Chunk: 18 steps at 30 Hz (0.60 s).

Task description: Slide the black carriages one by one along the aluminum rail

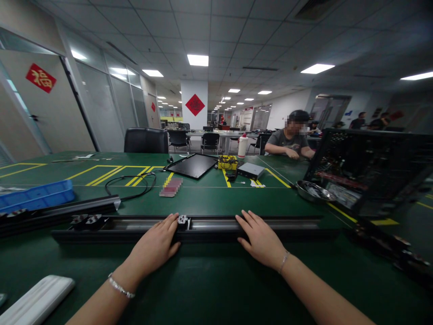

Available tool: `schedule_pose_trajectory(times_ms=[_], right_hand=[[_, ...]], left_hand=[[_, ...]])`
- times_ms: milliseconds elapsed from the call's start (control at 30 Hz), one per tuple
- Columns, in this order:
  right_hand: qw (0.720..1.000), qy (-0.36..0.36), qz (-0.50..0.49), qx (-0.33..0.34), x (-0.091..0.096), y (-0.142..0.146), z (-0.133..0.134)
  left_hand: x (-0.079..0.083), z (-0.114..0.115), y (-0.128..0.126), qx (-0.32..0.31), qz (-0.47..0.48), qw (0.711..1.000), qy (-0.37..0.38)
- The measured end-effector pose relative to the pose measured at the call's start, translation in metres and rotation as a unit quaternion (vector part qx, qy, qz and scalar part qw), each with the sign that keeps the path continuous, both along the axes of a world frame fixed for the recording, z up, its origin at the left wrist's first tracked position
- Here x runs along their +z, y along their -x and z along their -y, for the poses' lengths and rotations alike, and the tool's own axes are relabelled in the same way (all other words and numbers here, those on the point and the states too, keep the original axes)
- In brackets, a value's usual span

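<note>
Channel (209,236) lies crosswise beneath left hand (156,246) and right hand (262,239).

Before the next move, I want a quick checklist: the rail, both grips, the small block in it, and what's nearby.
1. Rail lying flat on the table: ok, lengthwise across the near side.
2. Left grip on the rail: ok, resting with fingers extended, fingertips right by the block.
3. Right grip on the rail: ok, resting with fingers spread, right of the block.
4. Block fixed firmly in the rail: cannot tell; it sits inside, but any fastening is too small to see.
5. Room behind the rail's left end: not ok, a second rail lies close by.
6. Co-worker keeping off the rail: ok, seated across the table.
</note>
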State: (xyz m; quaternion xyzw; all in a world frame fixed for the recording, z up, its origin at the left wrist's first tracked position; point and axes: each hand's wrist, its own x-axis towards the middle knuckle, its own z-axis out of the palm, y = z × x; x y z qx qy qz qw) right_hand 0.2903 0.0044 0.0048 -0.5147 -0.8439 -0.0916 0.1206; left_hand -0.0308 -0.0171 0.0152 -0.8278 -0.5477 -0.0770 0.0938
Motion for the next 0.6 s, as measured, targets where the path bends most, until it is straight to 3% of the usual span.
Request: schedule_pose_trajectory(times_ms=[600], right_hand=[[1.000,-0.005,0.001,-0.001,-0.0006,0.0009,-0.0004]], left_hand=[[0.0021,0.0013,0.0011,-0.020,0.043,0.999,0.028]])
